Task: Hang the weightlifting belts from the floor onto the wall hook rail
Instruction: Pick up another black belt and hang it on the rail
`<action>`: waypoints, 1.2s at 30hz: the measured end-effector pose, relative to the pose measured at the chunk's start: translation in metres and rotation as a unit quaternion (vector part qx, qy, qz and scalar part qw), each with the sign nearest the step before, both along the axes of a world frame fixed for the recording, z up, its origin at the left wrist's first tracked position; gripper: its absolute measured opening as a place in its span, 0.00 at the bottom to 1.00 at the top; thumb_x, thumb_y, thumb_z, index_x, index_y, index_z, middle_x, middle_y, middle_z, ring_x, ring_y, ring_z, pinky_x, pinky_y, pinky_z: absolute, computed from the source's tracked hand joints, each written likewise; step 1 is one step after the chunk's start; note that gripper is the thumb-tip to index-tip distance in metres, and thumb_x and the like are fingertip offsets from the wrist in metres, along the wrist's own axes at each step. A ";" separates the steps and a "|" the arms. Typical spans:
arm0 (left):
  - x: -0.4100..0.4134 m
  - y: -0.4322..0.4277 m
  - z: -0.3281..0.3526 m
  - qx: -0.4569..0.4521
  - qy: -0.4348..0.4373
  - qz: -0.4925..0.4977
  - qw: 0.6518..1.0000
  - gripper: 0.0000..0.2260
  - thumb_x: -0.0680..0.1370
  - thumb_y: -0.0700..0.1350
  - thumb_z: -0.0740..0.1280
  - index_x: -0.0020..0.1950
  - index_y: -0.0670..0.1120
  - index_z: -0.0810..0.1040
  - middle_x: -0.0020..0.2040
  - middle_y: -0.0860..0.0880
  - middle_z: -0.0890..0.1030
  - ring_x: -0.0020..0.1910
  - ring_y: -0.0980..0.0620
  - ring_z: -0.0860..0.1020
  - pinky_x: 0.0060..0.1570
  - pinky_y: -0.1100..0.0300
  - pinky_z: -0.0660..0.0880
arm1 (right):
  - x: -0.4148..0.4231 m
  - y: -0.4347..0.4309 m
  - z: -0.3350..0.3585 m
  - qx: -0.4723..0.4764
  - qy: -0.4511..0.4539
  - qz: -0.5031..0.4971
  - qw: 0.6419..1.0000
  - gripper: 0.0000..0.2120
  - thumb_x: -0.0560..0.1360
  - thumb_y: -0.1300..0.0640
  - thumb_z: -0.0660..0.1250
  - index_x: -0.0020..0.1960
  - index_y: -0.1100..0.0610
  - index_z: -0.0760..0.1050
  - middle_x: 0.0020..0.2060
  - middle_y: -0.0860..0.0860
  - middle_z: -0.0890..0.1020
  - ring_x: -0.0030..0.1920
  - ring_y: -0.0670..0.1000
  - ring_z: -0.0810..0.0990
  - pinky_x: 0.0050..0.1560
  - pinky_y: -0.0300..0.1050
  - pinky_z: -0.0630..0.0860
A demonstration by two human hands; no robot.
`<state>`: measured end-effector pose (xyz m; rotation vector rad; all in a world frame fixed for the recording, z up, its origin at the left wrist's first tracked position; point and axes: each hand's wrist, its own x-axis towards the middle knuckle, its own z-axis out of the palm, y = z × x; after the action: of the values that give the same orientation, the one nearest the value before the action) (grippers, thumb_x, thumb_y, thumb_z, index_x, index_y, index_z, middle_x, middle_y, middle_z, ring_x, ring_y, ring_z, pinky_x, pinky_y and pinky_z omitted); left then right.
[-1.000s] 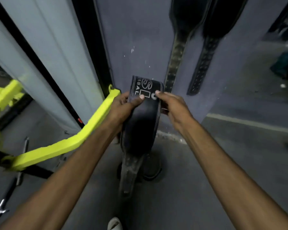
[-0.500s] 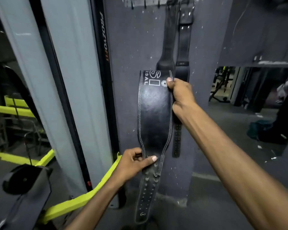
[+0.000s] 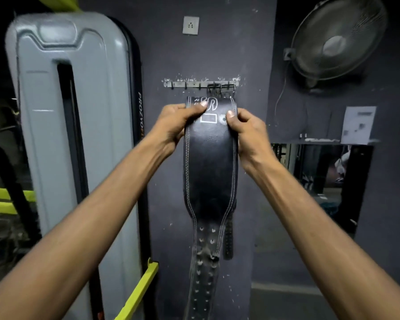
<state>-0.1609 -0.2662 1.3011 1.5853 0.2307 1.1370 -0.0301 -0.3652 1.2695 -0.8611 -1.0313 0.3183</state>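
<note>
Both arms raised toward a dark wall. Left hand (image 3: 176, 122) clamped on the upper left edge of a black leather belt (image 3: 209, 162), thumb pressed across the white printed logo; right hand (image 3: 245, 128) clamped on the upper right edge, thumb beside a round emblem. Belt held upright, top edge just below the metal hook rail (image 3: 183, 84), punched strap end dangling toward the floor. Behind it, another belt (image 3: 228, 241) already hung from the rail's right end (buckles visible, most of its length hidden). Grey machine shroud (image 3: 44, 112) at left, wall fan (image 3: 337, 38) upper right.
</note>
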 end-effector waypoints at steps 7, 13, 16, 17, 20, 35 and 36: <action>-0.010 -0.014 0.009 -0.012 -0.049 -0.032 0.998 0.03 0.76 0.39 0.73 0.45 0.40 0.82 0.35 0.47 0.86 0.33 0.52 0.83 0.37 0.61 0.81 | -0.007 -0.043 -0.093 -0.158 -0.225 0.015 0.961 0.15 0.71 0.63 0.79 0.56 0.58 0.84 0.52 0.50 0.89 0.53 0.47 0.87 0.59 0.45 0.81; -0.022 -0.016 0.013 0.037 -0.059 -0.033 0.997 0.02 0.77 0.38 0.71 0.48 0.41 0.81 0.34 0.51 0.86 0.33 0.56 0.83 0.35 0.63 0.80 | 0.001 -0.039 -0.071 -0.185 -0.236 0.034 0.953 0.13 0.71 0.55 0.79 0.55 0.55 0.84 0.51 0.50 0.89 0.54 0.49 0.87 0.59 0.48 0.79; -0.029 -0.016 0.009 0.072 -0.053 -0.031 0.996 0.05 0.77 0.39 0.71 0.52 0.40 0.83 0.41 0.48 0.87 0.40 0.53 0.84 0.44 0.60 0.82 | 0.001 -0.026 -0.016 -0.131 -0.163 0.061 0.976 0.22 0.74 0.44 0.74 0.61 0.58 0.82 0.56 0.54 0.87 0.60 0.56 0.85 0.67 0.59 0.76; -0.030 -0.014 0.005 0.087 -0.045 -0.031 0.995 0.08 0.76 0.39 0.72 0.54 0.40 0.83 0.45 0.46 0.87 0.44 0.51 0.85 0.49 0.57 0.82 | 0.000 -0.021 0.001 -0.111 -0.133 0.063 0.983 0.25 0.75 0.42 0.72 0.62 0.60 0.82 0.57 0.55 0.87 0.60 0.57 0.84 0.69 0.59 0.75; -0.034 -0.013 -0.007 0.109 -0.025 -0.029 0.993 0.13 0.76 0.41 0.73 0.59 0.39 0.82 0.53 0.41 0.86 0.51 0.45 0.84 0.57 0.51 0.80 | -0.003 -0.006 0.041 -0.072 -0.059 0.046 0.995 0.24 0.77 0.43 0.70 0.61 0.63 0.82 0.55 0.60 0.87 0.58 0.62 0.85 0.66 0.61 0.78; -0.029 0.006 0.026 0.009 -0.012 -0.099 0.995 0.17 0.71 0.42 0.73 0.58 0.40 0.79 0.49 0.42 0.83 0.45 0.45 0.83 0.51 0.53 0.82 | 0.006 -0.020 0.012 -0.015 -0.199 0.012 0.980 0.11 0.76 0.55 0.73 0.53 0.62 0.82 0.53 0.56 0.87 0.53 0.56 0.85 0.58 0.52 0.79; -0.028 0.005 0.025 0.035 -0.022 -0.102 0.994 0.17 0.71 0.40 0.73 0.59 0.39 0.78 0.49 0.41 0.83 0.44 0.46 0.84 0.48 0.54 0.83 | 0.008 -0.019 0.022 -0.038 -0.183 0.006 0.982 0.15 0.75 0.48 0.73 0.51 0.60 0.82 0.51 0.54 0.86 0.52 0.55 0.84 0.57 0.53 0.77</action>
<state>-0.1888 -0.2613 1.3261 1.6038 -0.0021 1.0281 -0.0220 -0.3847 1.2912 -1.0067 -1.3718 0.2134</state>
